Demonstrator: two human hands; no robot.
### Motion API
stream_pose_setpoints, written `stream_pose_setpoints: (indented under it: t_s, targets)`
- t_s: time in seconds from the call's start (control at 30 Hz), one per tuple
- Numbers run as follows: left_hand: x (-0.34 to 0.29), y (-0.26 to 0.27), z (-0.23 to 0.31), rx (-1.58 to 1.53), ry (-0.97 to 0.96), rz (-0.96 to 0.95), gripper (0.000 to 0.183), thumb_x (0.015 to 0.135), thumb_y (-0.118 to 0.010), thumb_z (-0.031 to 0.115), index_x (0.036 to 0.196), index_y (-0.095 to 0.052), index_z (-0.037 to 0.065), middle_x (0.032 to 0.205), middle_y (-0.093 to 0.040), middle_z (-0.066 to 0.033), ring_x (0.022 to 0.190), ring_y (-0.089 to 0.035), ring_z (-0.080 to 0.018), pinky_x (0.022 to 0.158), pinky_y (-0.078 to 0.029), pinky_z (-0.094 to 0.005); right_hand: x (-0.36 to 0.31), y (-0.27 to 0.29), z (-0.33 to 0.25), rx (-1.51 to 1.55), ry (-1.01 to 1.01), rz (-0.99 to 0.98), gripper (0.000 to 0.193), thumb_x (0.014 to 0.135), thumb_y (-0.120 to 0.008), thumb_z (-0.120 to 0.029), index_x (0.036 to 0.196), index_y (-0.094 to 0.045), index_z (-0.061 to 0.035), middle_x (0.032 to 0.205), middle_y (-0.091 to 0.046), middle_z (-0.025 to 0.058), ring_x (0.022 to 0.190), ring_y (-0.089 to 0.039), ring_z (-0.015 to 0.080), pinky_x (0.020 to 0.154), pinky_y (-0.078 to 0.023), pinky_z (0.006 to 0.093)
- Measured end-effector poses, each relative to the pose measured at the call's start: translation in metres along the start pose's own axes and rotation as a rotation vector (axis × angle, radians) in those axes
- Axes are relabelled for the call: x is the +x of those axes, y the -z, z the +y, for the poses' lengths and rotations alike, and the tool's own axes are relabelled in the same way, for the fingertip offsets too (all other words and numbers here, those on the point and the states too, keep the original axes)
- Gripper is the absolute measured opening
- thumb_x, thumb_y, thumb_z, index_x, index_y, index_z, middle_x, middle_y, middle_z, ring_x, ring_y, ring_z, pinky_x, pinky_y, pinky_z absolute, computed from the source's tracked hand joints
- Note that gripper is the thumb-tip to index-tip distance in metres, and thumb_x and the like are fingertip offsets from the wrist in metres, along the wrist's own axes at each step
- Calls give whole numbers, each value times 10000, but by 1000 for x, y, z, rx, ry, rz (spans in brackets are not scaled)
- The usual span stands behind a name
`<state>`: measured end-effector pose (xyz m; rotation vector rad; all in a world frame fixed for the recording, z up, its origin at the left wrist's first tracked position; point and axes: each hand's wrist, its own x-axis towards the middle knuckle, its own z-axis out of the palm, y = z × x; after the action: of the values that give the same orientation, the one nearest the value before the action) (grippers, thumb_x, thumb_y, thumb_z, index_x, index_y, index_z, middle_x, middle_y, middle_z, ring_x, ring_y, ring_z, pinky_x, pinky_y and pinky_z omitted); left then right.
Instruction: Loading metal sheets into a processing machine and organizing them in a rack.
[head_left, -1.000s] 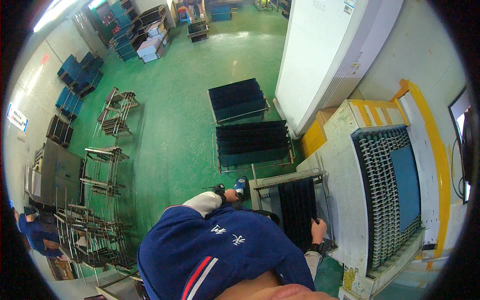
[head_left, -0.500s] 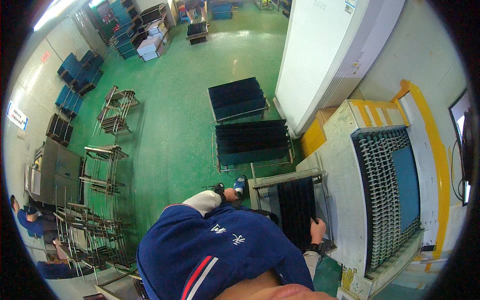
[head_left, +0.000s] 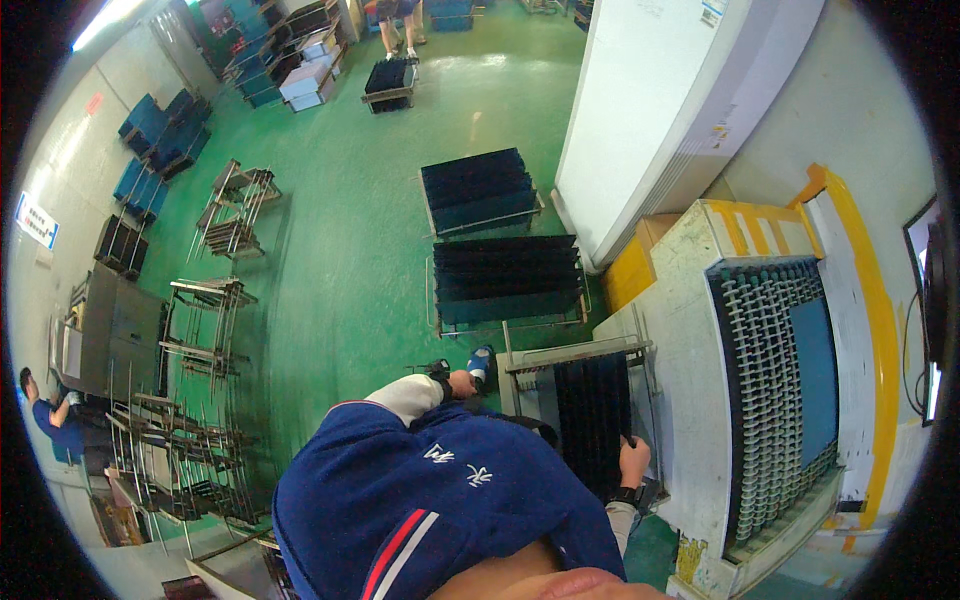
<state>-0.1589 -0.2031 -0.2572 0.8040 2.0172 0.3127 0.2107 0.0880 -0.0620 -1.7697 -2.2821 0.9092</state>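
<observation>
A metal rack (head_left: 652,395) stands in front of me on the right, filled with upright, dark, thin panels (head_left: 590,410). My right hand (head_left: 634,462) is at the near right edge of these panels, its fingers closed on the edge of one dark panel. My left hand (head_left: 461,384) hangs low beside my blue shoe (head_left: 482,368), away from the rack. Its fingers are too small and partly hidden to read, and nothing shows in it.
Right of the rack stands a roller machine (head_left: 765,400) with a blue panel (head_left: 815,370) on its rollers. Two more loaded racks (head_left: 508,290) (head_left: 480,190) stand ahead. Empty metal frames (head_left: 205,330) line the left. A person (head_left: 60,420) is at far left; another (head_left: 398,25) stands behind a distant rack (head_left: 390,85).
The distant person and the rack in front of them appear nearer. The person at far left has shifted and shows more. My two hands have stayed nearly in place.
</observation>
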Motion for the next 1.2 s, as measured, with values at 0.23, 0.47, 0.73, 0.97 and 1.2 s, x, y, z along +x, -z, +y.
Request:
stream_pose_setpoints:
  t_s: [0.23,0.47,0.73,0.97,1.2]
  targets:
    - [-24,19,30,17,-9,36,313,711,-647,338,869,-706,74,850,-675,-149,806,-638,-327,711,-508,-422,3,-4,10,-19,-13,2,411,746,-722,-289,1007,-661,23,962,-648,247,945,-608,398,810,-456,421]
    - [-9,9,16,81,-13,29,333,705,-623,352,883,-712,84,849,-676,-154,795,-641,-335,700,-510,-424,11,-11,22,-44,5,-23,425,746,-727,-305,1009,-661,24,959,-650,243,935,-611,403,806,-458,431]
    - [-2,-2,6,23,5,53,355,675,-666,378,871,-709,86,841,-674,-150,797,-643,-316,713,-510,-410,15,-18,34,-52,84,32,404,746,-728,-301,990,-669,16,934,-654,239,902,-622,401,775,-472,422]
    - [0,-5,3,-23,-17,86,265,679,-673,332,807,-719,104,802,-673,-130,763,-644,-296,691,-512,-406,6,-8,16,-22,104,56,387,747,-726,-298,974,-670,10,898,-655,238,867,-630,393,739,-472,419]
    - [2,-4,0,16,-14,36,239,683,-675,347,780,-717,132,786,-673,-108,731,-644,-302,681,-509,-408,5,-8,12,-46,119,66,352,756,-719,-271,941,-666,23,864,-654,239,834,-629,400,717,-471,410]
